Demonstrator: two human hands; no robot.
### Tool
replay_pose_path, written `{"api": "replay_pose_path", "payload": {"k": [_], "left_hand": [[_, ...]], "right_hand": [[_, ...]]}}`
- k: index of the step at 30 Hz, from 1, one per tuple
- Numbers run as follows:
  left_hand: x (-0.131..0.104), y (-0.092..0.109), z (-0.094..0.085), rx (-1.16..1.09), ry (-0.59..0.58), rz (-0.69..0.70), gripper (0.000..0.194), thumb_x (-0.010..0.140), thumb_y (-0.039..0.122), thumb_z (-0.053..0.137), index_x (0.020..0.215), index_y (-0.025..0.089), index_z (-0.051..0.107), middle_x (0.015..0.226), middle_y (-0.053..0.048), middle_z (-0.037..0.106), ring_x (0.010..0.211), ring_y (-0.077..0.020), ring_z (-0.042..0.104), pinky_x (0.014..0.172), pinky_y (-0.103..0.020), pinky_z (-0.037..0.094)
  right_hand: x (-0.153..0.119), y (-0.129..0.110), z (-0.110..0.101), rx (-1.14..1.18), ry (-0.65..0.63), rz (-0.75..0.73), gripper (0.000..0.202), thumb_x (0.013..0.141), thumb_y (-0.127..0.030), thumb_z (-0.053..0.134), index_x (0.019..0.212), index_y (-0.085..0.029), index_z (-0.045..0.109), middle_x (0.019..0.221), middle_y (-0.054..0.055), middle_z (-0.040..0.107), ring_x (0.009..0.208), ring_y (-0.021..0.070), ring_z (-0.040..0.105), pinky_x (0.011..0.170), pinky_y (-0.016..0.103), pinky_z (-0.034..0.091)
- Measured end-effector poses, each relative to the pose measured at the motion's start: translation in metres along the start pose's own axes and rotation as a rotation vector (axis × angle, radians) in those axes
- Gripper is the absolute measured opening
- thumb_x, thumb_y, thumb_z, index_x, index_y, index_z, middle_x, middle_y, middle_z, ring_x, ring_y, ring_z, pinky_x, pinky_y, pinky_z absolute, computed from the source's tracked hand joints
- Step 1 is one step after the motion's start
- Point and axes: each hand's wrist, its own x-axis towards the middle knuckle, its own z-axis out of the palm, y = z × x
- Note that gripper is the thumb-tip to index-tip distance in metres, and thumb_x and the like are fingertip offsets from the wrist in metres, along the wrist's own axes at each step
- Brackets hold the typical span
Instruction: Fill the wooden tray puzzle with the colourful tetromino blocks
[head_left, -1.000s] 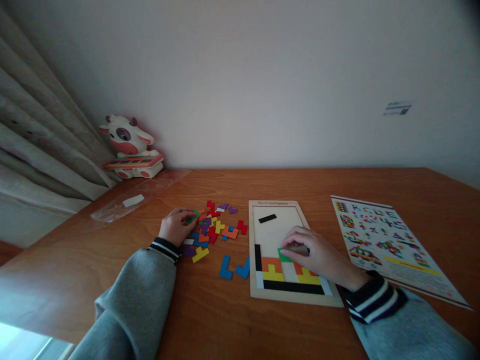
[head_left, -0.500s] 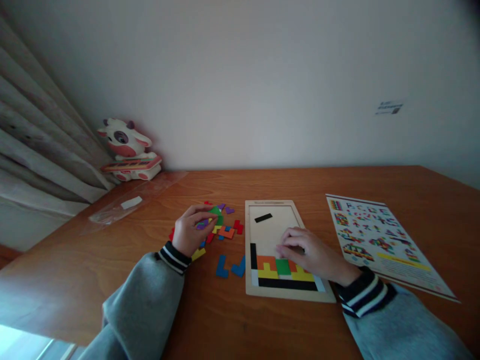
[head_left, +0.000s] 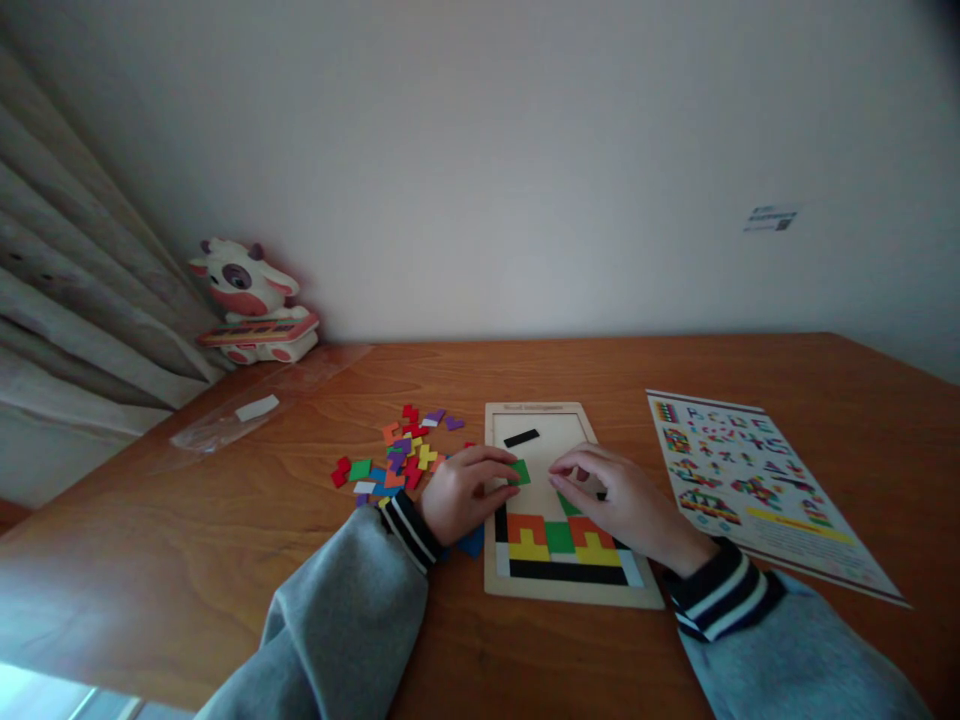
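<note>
The wooden tabletop (head_left: pixel 480 660) carries, at left, a cow-shaped toy (head_left: pixel 266 312) and a plastic bag (head_left: pixel 206 434) (transparent). Loose coloured pieces (head_left: pixel 412 470) lie centrally — beside a framed board (head_left: pixel 555 591) — with a printed sheet (head_left: pixel 772 490) at right.

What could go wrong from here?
1. The green piece at the left hand's fingertips could slip or land crooked in the wooden tray.
2. The right hand partly covers another green piece, so its fit may be hard to judge and a finger might nudge it.
3. The left hand is close to the blue piece beside the tray; a low sweep might shove it.
</note>
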Motion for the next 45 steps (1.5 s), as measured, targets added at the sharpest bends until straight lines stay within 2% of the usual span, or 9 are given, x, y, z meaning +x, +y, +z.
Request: {"api": "replay_pose_path", "payload": {"k": [4, 8, 12, 16, 25, 36, 40, 45], "left_hand": [[-0.007, 0.0, 0.01, -0.008, -0.078, 0.017, 0.011, 0.09, 0.025, 0.065, 0.094, 0.019, 0.073, 0.109, -0.009, 0.07, 0.095, -0.0169, 0.069, 0.086, -0.029, 0.058], [-0.01, 0.0, 0.013, 0.028, -0.128, 0.042, 0.01, 0.09, 0.024, 0.064, 0.094, 0.019, 0.073, 0.109, -0.008, 0.071, 0.097, -0.0175, 0.068, 0.088, -0.03, 0.057], [-0.012, 0.002, 0.014, 0.061, -0.144, 0.043, 0.013, 0.092, 0.025, 0.061, 0.096, 0.02, 0.072, 0.111, -0.008, 0.07, 0.099, -0.018, 0.067, 0.089, -0.031, 0.056], [-0.012, 0.004, 0.013, 0.084, -0.127, 0.022, 0.014, 0.092, 0.023, 0.06, 0.097, 0.02, 0.073, 0.111, -0.009, 0.07, 0.098, -0.018, 0.067, 0.089, -0.031, 0.056], [-0.011, 0.003, 0.012, 0.098, -0.146, 0.039, 0.012, 0.092, 0.022, 0.061, 0.096, 0.02, 0.072, 0.11, -0.008, 0.07, 0.099, -0.0187, 0.067, 0.088, -0.032, 0.056], [-0.011, 0.004, 0.01, 0.1, -0.16, 0.04, 0.011, 0.089, 0.019, 0.062, 0.093, 0.019, 0.073, 0.11, -0.009, 0.07, 0.097, -0.0185, 0.067, 0.087, -0.031, 0.056], [-0.011, 0.004, 0.011, 0.113, -0.145, 0.06, 0.012, 0.09, 0.019, 0.062, 0.095, 0.019, 0.072, 0.11, -0.009, 0.07, 0.098, -0.0185, 0.067, 0.088, -0.032, 0.056], [-0.009, 0.007, 0.01, 0.091, -0.076, 0.151, 0.012, 0.092, 0.02, 0.06, 0.099, 0.018, 0.07, 0.11, -0.009, 0.07, 0.098, -0.0175, 0.068, 0.086, -0.03, 0.058]], "right_hand": [[-0.004, 0.014, -0.012, -0.06, -0.136, 0.002, 0.028, 0.084, -0.049, 0.068, 0.1, -0.026, 0.072, 0.103, 0.006, 0.067, 0.097, 0.0224, 0.063, 0.086, 0.037, 0.05], [-0.005, 0.022, -0.01, -0.133, -0.104, 0.066, 0.03, 0.083, -0.052, 0.069, 0.098, -0.026, 0.071, 0.101, 0.005, 0.066, 0.094, 0.0228, 0.063, 0.083, 0.038, 0.048], [-0.003, 0.014, 0.004, -0.221, -0.038, 0.066, 0.027, 0.084, -0.051, 0.068, 0.09, -0.025, 0.069, 0.097, 0.005, 0.067, 0.095, 0.0245, 0.061, 0.085, 0.042, 0.043], [-0.004, 0.004, 0.011, -0.224, -0.053, 0.024, 0.027, 0.086, -0.052, 0.065, 0.09, -0.025, 0.068, 0.097, 0.004, 0.067, 0.096, 0.0237, 0.061, 0.088, 0.043, 0.041], [-0.004, 0.003, 0.006, -0.153, -0.11, 0.045, 0.024, 0.082, -0.047, 0.072, 0.09, -0.025, 0.07, 0.097, 0.004, 0.067, 0.097, 0.0238, 0.062, 0.087, 0.04, 0.043], [-0.004, -0.005, 0.0, -0.112, -0.21, 0.057, 0.023, 0.085, -0.048, 0.068, 0.093, -0.027, 0.072, 0.1, 0.004, 0.066, 0.103, 0.0247, 0.06, 0.09, 0.042, 0.042], [-0.004, -0.002, 0.002, -0.062, -0.173, 0.021, 0.03, 0.096, -0.045, 0.053, 0.087, -0.024, 0.072, 0.093, 0.004, 0.067, 0.094, 0.0204, 0.062, 0.085, 0.036, 0.045], [-0.002, -0.006, 0.005, 0.068, -0.064, 0.052, 0.026, 0.096, -0.041, 0.054, 0.098, -0.022, 0.07, 0.093, 0.005, 0.071, 0.087, 0.0182, 0.064, 0.08, 0.033, 0.049]]}}
